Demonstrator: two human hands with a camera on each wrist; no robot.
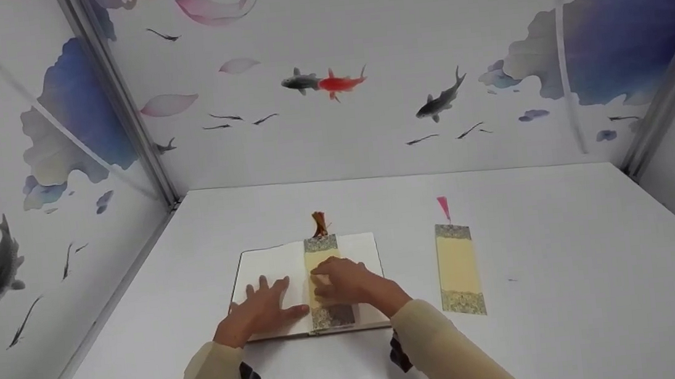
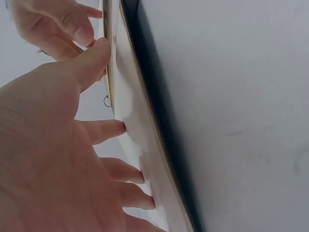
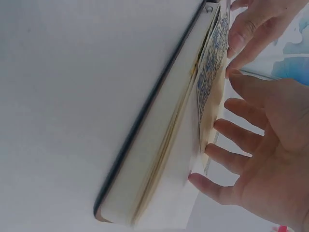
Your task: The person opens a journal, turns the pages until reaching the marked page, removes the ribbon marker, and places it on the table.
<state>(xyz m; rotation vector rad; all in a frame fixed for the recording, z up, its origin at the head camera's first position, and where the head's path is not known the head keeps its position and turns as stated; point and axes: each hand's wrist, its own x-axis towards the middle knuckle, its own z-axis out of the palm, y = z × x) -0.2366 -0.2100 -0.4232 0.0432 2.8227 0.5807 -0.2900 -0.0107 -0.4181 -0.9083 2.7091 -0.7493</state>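
An open notebook (image 1: 270,261) with blank pages lies on the white table. A cream bookmark (image 1: 322,256) with patterned ends and a brown tassel (image 1: 319,223) lies lengthwise along its middle. My left hand (image 1: 260,308) rests on the left page, fingers spread, thumb pointing toward the bookmark. On the bookmark's middle, my right hand (image 1: 349,280) presses with its fingertips. In the right wrist view, those fingers reach down onto the bookmark (image 3: 212,67), the little finger at the page (image 3: 166,188). The left wrist view shows the left fingertips touching the paper (image 2: 131,92).
To the right of the notebook lies a second cream bookmark (image 1: 458,264) with a pink tassel (image 1: 444,207). White panels (image 1: 369,131) printed with fish and petals enclose the table at the back and sides. Metal posts (image 1: 118,99) stand at the corners.
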